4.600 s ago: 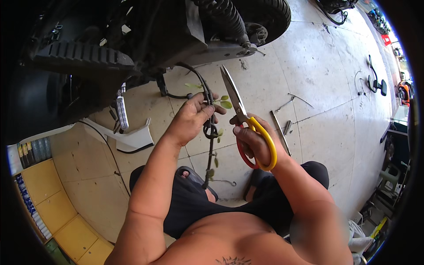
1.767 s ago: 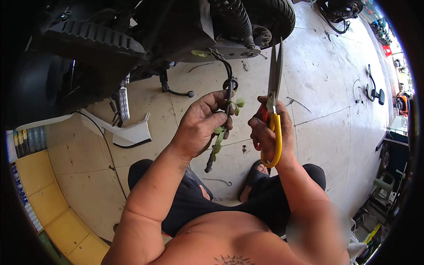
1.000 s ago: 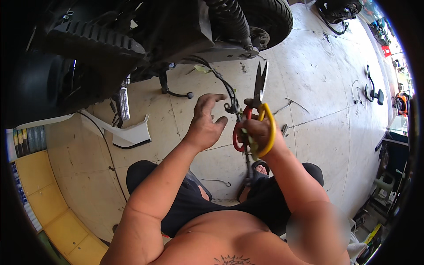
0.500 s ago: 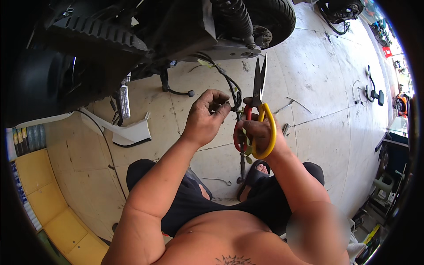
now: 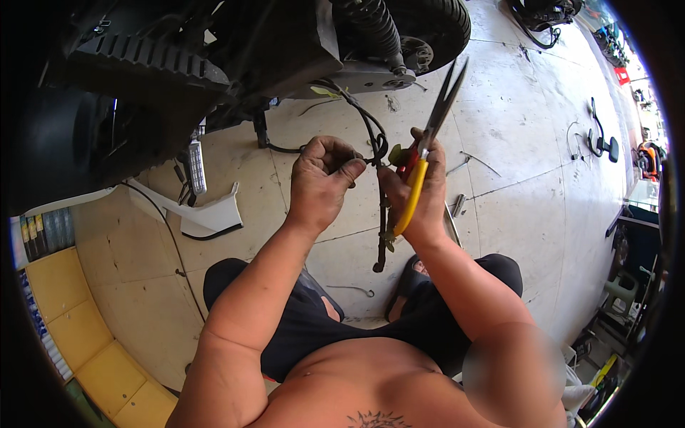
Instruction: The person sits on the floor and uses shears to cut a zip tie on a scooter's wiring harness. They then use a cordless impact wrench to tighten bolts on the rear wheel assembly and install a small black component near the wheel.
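Observation:
A black cable [image 5: 369,120] hangs from beneath the motor scooter [image 5: 285,64], looped near its middle, its lower end dangling between my knees. Greenish tabs cling to it in places. My left hand [image 5: 319,178] is closed in a pinch just left of the loop, on a thin black strand that joins the cable. In my right hand [image 5: 422,189] are scissors [image 5: 412,203] with yellow and red handles, blades pointing up and away, nearly together. The right thumb touches the cable below the loop; the fingers partly hide the red handle.
A white body panel [image 5: 207,214] lies on the tiled floor at left, near a long thin cable [image 5: 171,232]. Small metal tools [image 5: 459,207] lie beyond my right hand. Yellow cabinets [image 5: 61,285] stand at lower left, a green stool [image 5: 622,287] at right.
The scissors have turned in my right hand, their blades now tilting right and closer together. The right thumb has come onto the cable, whose lower end has swung left and up.

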### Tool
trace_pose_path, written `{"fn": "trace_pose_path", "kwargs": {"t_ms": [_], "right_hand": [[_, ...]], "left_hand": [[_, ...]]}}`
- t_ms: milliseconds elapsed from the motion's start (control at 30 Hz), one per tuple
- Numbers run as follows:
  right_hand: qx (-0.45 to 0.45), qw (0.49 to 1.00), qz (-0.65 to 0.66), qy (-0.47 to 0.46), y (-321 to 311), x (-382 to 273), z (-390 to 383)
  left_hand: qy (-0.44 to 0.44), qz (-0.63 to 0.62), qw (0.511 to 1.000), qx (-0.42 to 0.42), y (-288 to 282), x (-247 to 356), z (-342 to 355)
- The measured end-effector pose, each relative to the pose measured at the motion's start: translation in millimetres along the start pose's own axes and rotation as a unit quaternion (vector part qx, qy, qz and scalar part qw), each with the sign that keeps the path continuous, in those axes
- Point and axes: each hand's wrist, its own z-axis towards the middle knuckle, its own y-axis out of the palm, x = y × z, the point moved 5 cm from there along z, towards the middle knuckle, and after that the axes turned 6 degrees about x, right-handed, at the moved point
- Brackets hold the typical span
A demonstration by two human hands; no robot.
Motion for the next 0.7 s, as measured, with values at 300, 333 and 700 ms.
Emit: {"fn": "trace_pose_path", "kwargs": {"t_ms": [300, 333, 700], "right_hand": [[-0.050, 0.997, 0.045, -0.022, 0, -18, 7], [-0.024, 0.998, 0.048, -0.020, -1, -14, 9], [0.001, 0.932, 0.263, 0.250, -10, 24, 32]], "left_hand": [[-0.012, -0.070, 0.997, -0.042, 0, 4, 3], [-0.008, -0.067, 0.997, -0.039, 3, 7, 3], [0.023, 0.000, 0.999, -0.032, -7, 12, 9]]}}
